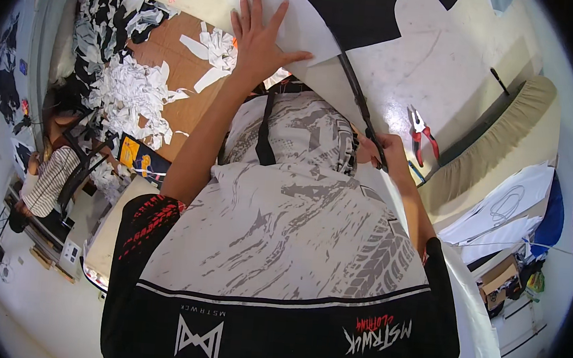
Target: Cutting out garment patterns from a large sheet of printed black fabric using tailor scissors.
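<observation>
A: Landmark is the pale sheet (308, 29). Left hand?
B: Left hand (262, 39) palm down on its left part, fingers spread well apart, thumb pointing right.
A: Right hand?
B: Right hand (389, 151) nearer the person than the sheet, to its lower right. Fingers clamped on the handles of the dark scissors (361, 103); the far end meets the sheet's right edge. Cannot tell how far the blades are parted.
A: Surroundings?
B: Black cloth (364, 10) just beyond and right of the sheet. Counter (385, 79) bare to its right; farther down that side, red-handled pliers (419, 126). Left of the sheet, apart from it, a heap of white scraps (135, 93).
A: Anyone else?
B: One person in a striped top (54, 177), far left of the sheet.
</observation>
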Demonstrator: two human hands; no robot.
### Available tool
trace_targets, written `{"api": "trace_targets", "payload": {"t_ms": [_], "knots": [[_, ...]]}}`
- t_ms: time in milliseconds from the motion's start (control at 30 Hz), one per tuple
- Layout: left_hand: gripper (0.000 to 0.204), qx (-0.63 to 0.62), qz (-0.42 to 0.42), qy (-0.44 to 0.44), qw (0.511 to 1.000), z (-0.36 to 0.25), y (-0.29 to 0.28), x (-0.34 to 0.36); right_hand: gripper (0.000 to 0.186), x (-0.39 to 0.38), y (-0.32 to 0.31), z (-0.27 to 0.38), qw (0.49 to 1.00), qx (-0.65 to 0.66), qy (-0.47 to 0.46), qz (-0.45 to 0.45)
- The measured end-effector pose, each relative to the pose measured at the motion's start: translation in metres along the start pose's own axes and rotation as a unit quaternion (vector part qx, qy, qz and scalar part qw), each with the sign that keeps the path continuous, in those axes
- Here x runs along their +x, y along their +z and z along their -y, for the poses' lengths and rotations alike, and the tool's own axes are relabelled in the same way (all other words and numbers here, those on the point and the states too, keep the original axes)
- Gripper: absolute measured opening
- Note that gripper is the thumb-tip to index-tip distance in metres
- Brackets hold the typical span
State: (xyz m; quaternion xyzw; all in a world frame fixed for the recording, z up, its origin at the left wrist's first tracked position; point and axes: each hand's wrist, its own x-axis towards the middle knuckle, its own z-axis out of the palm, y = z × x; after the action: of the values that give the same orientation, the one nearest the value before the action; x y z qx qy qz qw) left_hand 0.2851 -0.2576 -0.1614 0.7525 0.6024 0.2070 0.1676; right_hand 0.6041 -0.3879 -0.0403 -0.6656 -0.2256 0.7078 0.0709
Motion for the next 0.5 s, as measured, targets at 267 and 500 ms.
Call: {"api": "trace_targets", "payload": {"t_ms": [267,500], "knots": [[0.12,-0.001,-0.013,0.013,1.0,-0.001,-0.003,-0.003,0.038,0.031,-0.02,-0.029,0.998,-0.036,-0.032,0.044],[0.118,0.007,-0.013,0.024,1.0,0.0,-0.006,-0.004,0.045,0.045,-0.01,-0.008,0.998,-0.011,-0.014,0.055]]}}
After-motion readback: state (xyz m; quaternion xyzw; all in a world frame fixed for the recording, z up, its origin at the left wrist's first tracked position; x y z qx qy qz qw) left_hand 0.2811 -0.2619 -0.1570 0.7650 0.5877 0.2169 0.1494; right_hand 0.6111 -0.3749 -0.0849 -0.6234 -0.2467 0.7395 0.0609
